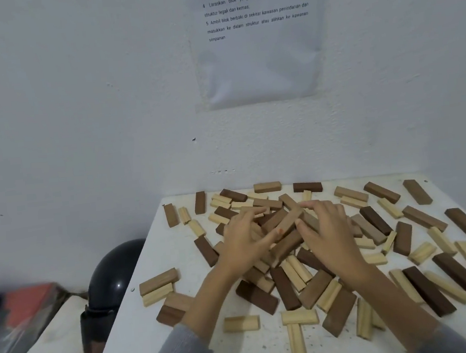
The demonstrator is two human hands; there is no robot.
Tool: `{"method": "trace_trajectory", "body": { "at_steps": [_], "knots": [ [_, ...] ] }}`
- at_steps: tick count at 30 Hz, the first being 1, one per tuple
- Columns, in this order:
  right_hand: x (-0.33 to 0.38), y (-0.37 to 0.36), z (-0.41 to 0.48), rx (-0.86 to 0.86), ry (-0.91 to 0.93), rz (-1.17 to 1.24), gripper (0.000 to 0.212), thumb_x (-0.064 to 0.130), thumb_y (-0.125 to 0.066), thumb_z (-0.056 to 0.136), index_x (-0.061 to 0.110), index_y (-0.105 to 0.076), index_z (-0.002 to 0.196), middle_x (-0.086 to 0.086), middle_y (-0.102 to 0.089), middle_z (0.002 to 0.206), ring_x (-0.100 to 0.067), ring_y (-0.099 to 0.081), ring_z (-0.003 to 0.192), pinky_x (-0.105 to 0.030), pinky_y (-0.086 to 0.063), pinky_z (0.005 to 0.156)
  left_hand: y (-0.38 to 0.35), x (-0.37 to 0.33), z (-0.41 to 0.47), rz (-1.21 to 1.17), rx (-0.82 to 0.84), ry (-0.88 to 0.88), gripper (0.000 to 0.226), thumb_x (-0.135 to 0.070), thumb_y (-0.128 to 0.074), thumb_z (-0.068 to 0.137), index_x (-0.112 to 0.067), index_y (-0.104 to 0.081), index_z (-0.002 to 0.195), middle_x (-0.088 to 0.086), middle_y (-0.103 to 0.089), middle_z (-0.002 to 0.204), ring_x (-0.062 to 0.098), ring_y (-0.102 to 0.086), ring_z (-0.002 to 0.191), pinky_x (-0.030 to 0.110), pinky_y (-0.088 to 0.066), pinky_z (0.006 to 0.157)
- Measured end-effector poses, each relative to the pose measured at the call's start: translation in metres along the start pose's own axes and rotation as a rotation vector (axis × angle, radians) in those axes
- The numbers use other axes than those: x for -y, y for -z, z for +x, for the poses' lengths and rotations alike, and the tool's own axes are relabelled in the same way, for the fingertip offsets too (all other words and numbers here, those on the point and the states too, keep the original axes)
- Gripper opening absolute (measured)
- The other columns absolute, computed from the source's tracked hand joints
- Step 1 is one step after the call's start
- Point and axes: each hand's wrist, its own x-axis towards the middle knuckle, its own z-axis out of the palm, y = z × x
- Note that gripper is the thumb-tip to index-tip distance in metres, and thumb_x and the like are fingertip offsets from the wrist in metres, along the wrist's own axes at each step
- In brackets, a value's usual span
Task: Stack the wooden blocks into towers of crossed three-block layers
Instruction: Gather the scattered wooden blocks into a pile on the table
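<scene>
A dark rounded helmet sat half hidden behind the table's left edge, beside blurred clutter I could not make out. My left hand lay spread on the heap of wooden blocks, fingers loose, clasping nothing I could see. The blocks were smooth, rectangular, pale, tan and dark brown, scattered flat over the white speckled top. My right hand curled over the heap's crest, its grasp hidden underneath. Bare room remained near the front-left edge.
</scene>
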Motion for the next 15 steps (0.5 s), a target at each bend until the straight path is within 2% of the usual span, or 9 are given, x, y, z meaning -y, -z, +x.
{"method": "trace_trajectory", "body": {
  "at_steps": [2, 3, 6, 8, 11, 13, 15],
  "knots": [
    [0.013, -0.002, -0.005, 0.048, 0.09, 0.024, 0.028, 0.028, -0.057, 0.092, 0.027, -0.058, 0.12, 0.01, -0.055, 0.118, -0.009, -0.036, 0.114, -0.028, -0.026, 0.094, 0.021, 0.005, -0.011, 0.009, -0.031, -0.015, 0.04, -0.044, -0.071, 0.082, -0.038, -0.054, 0.118, -0.021, -0.057, 0.114, -0.006, -0.05, 0.108, 0.034, -0.042, 0.101],
    [0.02, -0.003, -0.009, 0.092, 0.137, 0.03, 0.026, 0.03, -0.057, 0.092, 0.028, -0.059, 0.118, 0.014, -0.055, 0.117, -0.007, -0.036, 0.115, -0.028, -0.025, 0.095, 0.031, 0.008, -0.018, 0.053, -0.045, -0.034, 0.042, -0.045, -0.073, 0.08, -0.036, -0.056, 0.118, -0.021, -0.058, 0.113, -0.006, -0.052, 0.106, 0.032, -0.043, 0.1],
    [0.04, -0.007, -0.023, 0.25, 0.272, 0.044, 0.025, 0.041, -0.054, 0.092, 0.031, -0.061, 0.114, 0.02, -0.054, 0.112, -0.004, -0.036, 0.117, -0.03, -0.025, 0.101, 0.065, 0.026, -0.041, 0.212, 0.004, -0.029, 0.078, -0.078, -0.061, 0.065, -0.033, -0.053, 0.129, -0.015, -0.057, 0.126, 0.002, -0.048, 0.118, 0.032, -0.038, 0.105],
    [0.052, -0.01, -0.034, 0.353, 0.343, 0.049, 0.033, 0.046, -0.05, 0.089, 0.031, -0.06, 0.116, 0.019, -0.053, 0.113, -0.005, -0.035, 0.116, -0.029, -0.025, 0.099, 0.087, 0.042, -0.058, 0.338, 0.119, 0.026, 0.105, -0.095, -0.047, 0.05, -0.039, -0.039, 0.139, -0.01, -0.045, 0.143, 0.01, -0.036, 0.133, 0.034, -0.026, 0.113],
    [0.062, -0.014, -0.05, 0.458, 0.434, -0.048, 0.048, 0.061, -0.046, 0.086, 0.03, -0.057, 0.122, 0.021, -0.047, 0.119, -0.004, -0.029, 0.115, -0.025, -0.022, 0.099, 0.119, 0.069, -0.08, 0.52, 0.33, 0.169, 0.127, -0.103, -0.043, 0.033, -0.05, -0.012, 0.144, -0.002, -0.013, 0.16, 0.023, -0.003, 0.149, 0.046, -0.003, 0.12],
    [0.065, -0.017, -0.061, 0.493, 0.453, -0.175, 0.059, 0.067, -0.047, 0.085, 0.034, -0.045, 0.134, 0.017, -0.043, 0.127, -0.006, -0.027, 0.119, -0.027, -0.026, 0.102, 0.131, 0.084, -0.093, 0.566, 0.442, 0.207, 0.13, -0.099, -0.049, 0.032, -0.052, -0.003, 0.143, -0.003, -0.002, 0.16, 0.024, 0.008, 0.149, 0.05, 0.002, 0.12],
    [0.065, -0.02, -0.073, 0.52, 0.442, -0.26, 0.073, 0.071, -0.047, 0.083, 0.034, -0.032, 0.143, 0.011, -0.037, 0.135, -0.011, -0.026, 0.127, -0.03, -0.026, 0.105, 0.133, 0.093, -0.105, 0.557, 0.482, 0.154, 0.123, -0.094, -0.057, 0.041, -0.051, -0.004, 0.144, -0.008, -0.002, 0.158, 0.02, 0.005, 0.148, 0.048, -0.004, 0.12]
  ]
}}
